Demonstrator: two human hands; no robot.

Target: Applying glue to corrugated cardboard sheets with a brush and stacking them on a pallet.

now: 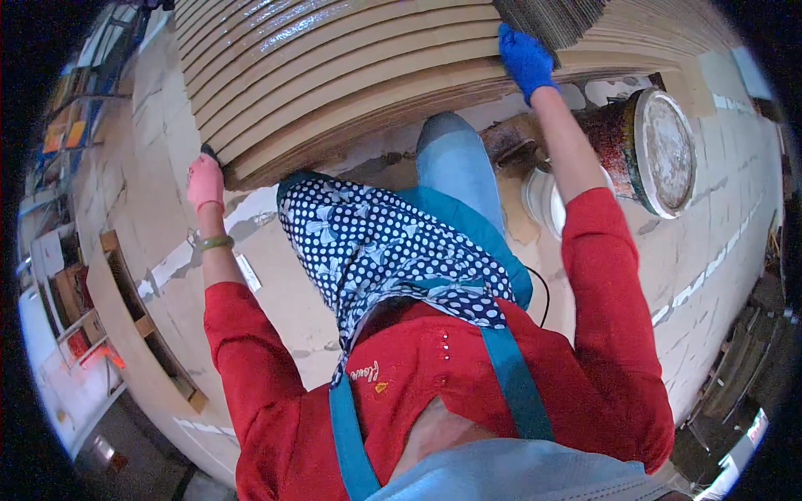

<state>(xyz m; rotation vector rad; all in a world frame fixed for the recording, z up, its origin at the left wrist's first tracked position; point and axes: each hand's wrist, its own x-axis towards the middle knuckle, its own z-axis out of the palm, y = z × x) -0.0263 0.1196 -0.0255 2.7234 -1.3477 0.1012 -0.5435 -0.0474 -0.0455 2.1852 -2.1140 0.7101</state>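
Overlapping brown boards (351, 92) are stacked at the top of the view. Their near left corner is met by the left hand (205, 181), their front edge by the right hand (527, 63); fingers are curled, but whether gripping cannot be told. A stained bucket (616, 138) is seen rightward.

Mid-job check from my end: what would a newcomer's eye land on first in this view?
Probably the big stack of overlapping brown sheets across the top, whose edges make bold stripes. Next, the pink-gloved left hand at the stack's near left corner and the blue-gloved right hand farther right along it. The navy polka-dot apron stands out mid-picture.
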